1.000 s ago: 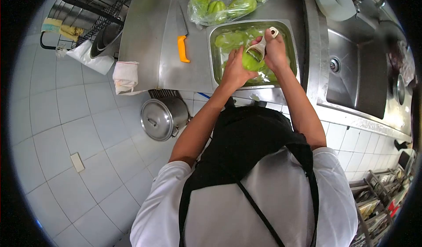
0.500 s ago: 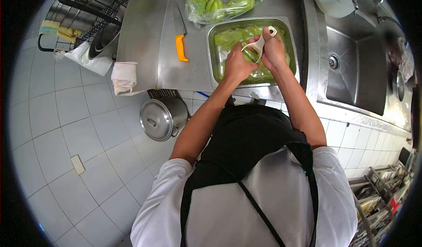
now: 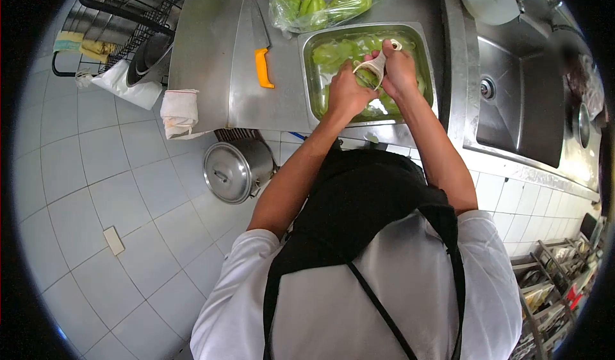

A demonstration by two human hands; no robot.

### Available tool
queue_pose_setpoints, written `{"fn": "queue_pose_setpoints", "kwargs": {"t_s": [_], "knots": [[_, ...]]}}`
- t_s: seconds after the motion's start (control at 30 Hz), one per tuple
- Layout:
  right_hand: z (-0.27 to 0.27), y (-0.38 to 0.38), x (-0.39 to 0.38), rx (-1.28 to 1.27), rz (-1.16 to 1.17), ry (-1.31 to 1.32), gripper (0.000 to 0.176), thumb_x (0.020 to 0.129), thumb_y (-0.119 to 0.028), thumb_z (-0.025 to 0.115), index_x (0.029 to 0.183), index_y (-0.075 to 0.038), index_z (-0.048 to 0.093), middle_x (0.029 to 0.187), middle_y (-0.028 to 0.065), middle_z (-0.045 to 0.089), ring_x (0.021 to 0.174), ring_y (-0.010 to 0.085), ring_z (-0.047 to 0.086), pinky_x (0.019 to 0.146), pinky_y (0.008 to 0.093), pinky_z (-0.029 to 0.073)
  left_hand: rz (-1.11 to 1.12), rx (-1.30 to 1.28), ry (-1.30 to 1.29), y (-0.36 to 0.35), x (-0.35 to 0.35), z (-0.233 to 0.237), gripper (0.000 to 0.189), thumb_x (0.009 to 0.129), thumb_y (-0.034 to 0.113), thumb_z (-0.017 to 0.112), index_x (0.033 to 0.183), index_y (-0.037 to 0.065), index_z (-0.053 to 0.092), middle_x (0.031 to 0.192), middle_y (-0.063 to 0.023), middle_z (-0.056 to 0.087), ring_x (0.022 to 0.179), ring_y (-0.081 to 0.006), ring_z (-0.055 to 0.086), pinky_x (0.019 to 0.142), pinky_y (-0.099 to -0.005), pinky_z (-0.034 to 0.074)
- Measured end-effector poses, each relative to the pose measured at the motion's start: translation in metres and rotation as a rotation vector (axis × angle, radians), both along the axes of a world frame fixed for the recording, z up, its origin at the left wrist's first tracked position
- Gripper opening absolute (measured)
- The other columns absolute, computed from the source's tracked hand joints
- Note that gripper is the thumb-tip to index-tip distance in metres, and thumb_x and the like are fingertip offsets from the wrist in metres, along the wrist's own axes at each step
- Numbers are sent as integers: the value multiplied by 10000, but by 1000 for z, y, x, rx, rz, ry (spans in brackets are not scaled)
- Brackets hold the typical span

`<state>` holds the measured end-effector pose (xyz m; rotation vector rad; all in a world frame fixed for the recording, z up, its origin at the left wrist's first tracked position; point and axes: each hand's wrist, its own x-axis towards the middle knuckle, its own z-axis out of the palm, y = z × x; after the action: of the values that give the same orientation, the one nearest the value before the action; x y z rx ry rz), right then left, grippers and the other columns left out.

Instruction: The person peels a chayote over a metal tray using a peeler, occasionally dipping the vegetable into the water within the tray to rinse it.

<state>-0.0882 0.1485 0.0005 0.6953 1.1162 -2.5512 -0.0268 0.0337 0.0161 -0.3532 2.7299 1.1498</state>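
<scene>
Over a metal pan [image 3: 303, 71] of liquid and pale green pieces [image 3: 330, 52], both my hands work close together. My right hand [image 3: 400, 73] is closed round the handle of a cream-coloured Y-shaped peeler [image 3: 378, 66], its head pointing down to the left. My left hand [image 3: 348, 94] curls beside the peeler head and grips a green chayote piece [image 3: 367, 76], mostly covered by the fingers and the peeler. Left of the pan lies a knife [image 3: 263, 68] with an orange handle. Behind the pan sit whole green chayotes [image 3: 312, 6] in a clear plastic bag [image 3: 336, 19].
A steel sink [image 3: 512, 97] is on the right, with a white plastic container [image 3: 490, 1] beside the tap. A folded cloth [image 3: 180, 111] hangs at the counter's front left corner. On the floor stands a lidded pot [image 3: 229, 173]; a wire rack [image 3: 138, 7] is at upper left.
Both hands and the peeler stay in nearly the same place over the pan. The view has shifted very slightly.
</scene>
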Motion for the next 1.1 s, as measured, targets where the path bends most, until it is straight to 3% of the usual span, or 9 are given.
{"fn": "queue_pose_setpoints", "kwargs": {"t_s": [0.2, 0.47, 0.63, 0.73, 0.87, 1.0, 1.03, 1.1], "knots": [[-32, 6, -22, 146, -49, 43, 218, 999, -136, 513, 1020, 76, 467, 787, 160, 596, 641, 269, 644, 544, 406, 566, -31, -35, 166, 2, 14, -5, 854, 591, 218, 840, 1323, -24, 473, 1172, -244, 631, 1071, -406, 626, 921, -433, 509], [-76, 16, -59, 316, -77, 258, 243, 989, -151, 541, 1026, 60, 426, 793, 181, 617, 633, 268, 663, 535, 397, 561, -73, 10, 103, -7, 10, -3, 949, 596, 229, 832, 1392, -60, 405, 1210, -262, 615, 1106, -381, 618, 953, -399, 495], [-73, 11, -60, 285, -129, 187, 227, 989, -145, 542, 1035, 43, 424, 791, 168, 615, 622, 278, 664, 540, 400, 558, -82, 55, 143, -16, 8, -13, 991, 591, 243, 844, 1406, -89, 389, 1199, -261, 629, 1093, -330, 635, 953, -368, 491], [-66, 4, -57, 437, -110, 248, 232, 991, -146, 540, 1030, 43, 410, 788, 167, 614, 615, 270, 661, 539, 395, 553, -75, 147, 131, -29, 10, -23, 997, 592, 216, 851, 1414, -92, 379, 1195, -243, 640, 1079, -297, 644, 951, -349, 487], [-59, -1, -55, 425, -86, 281, 253, 994, -152, 539, 1067, 24, 372, 819, 154, 599, 628, 251, 652, 544, 391, 550, -72, 213, 46, -42, 13, -33, 993, 597, 185, 856, 1418, -94, 373, 1197, -234, 644, 1088, -276, 643, 956, -338, 481], [-52, -1, -43, 268, -10, 296, 232, 986, -108, 541, 1093, -8, 362, 858, 146, 589, 673, 257, 655, 555, 392, 567, 36, 115, 30, -35, 23, -13, 1086, 546, 327, 915, 1402, -95, 398, 1187, -248, 642, 1110, -304, 634, 974, -351, 478], [-50, -2, -38, 279, -26, 304, 122, 976, -91, 522, 956, 28, 511, 848, 143, 614, 702, 264, 662, 608, 407, 583, 61, 141, -1, -33, 24, -10, 1129, 519, 389, 928, 1397, -93, 407, 1207, -256, 631, 1132, -317, 622, 985, -361, 474], [-44, 5, -30, 228, 2, 296, 110, 973, -74, 521, 939, 31, 522, 847, 147, 615, 732, 264, 664, 631, 417, 584, 26, 140, -35, -34, 25, -14, 1132, 524, 390, 926, 1401, -96, 400, 1220, -264, 623, 1137, -318, 621, 987, -363, 474]]}}
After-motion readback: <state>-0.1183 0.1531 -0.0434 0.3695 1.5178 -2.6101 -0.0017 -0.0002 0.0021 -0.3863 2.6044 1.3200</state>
